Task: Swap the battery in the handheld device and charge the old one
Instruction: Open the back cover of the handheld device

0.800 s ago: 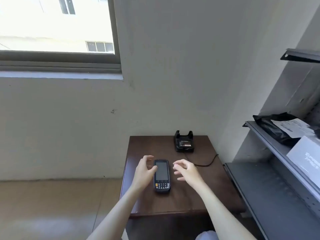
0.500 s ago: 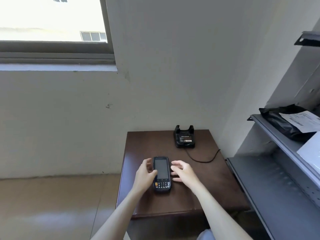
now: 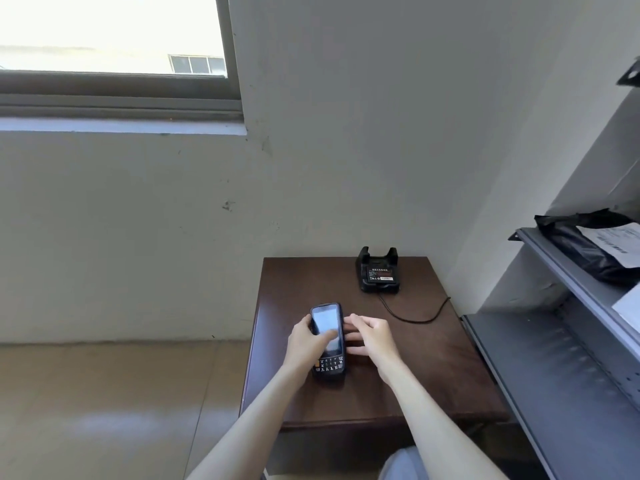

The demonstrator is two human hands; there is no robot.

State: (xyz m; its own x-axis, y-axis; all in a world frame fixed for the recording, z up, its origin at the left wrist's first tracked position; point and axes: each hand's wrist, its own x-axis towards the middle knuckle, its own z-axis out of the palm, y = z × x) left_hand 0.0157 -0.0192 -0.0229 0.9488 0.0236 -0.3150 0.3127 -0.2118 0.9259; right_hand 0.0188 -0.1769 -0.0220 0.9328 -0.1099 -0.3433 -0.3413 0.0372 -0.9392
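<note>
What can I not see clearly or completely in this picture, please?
Head view only:
- Back of the handheld device: it faces away from the camera.
- Its left edge: covered by the left hand.
- Print on the battery in the charging cradle: too small.
- The white box on the shelf: cut by the right edge.

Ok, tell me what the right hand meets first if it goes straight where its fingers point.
The device: the right hand's fingers point left at its right edge, maybe touching it. The left hand grips its other side.
</note>
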